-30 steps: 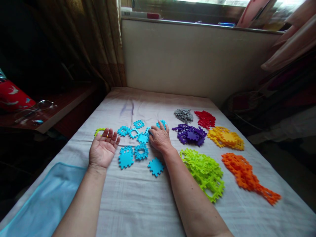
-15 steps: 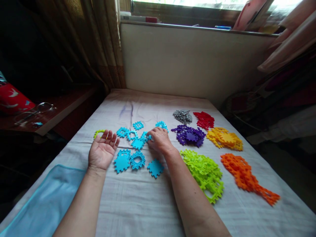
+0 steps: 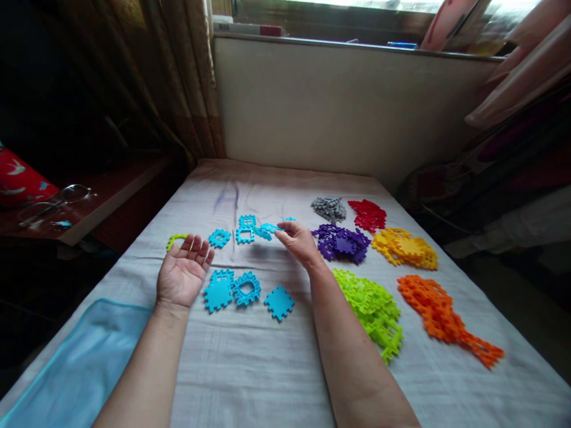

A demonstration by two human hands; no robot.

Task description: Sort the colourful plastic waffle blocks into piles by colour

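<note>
My right hand [image 3: 298, 241] pinches blue interlocking tiles [image 3: 268, 230] just above the sheet; how many it grips I cannot tell. Palm up, my left hand [image 3: 182, 273] holds nothing and has its fingers stretched out. A lime green tile [image 3: 177, 239] lies partly hidden behind its fingertips. To its right is a blue tile with a window cut-out [image 3: 219, 238]. A blue square frame tile [image 3: 245, 236] lies left of the held ones. Nearer to me are overlapping blue tiles [image 3: 218, 295], a round-holed blue tile [image 3: 247, 289] and a solid blue tile [image 3: 279, 302].
Sorted piles lie on the right: grey [image 3: 329, 208], red [image 3: 367, 215], purple [image 3: 342, 244], yellow [image 3: 405, 248], lime green [image 3: 370, 309] and orange [image 3: 446, 318]. A light blue cloth [image 3: 84, 362] covers the front left. Glasses [image 3: 57, 202] rest on a side table.
My right hand has lifted blue tiles off the sheet, and the cluster in the middle has thinned out. My left hand has stayed almost still.
</note>
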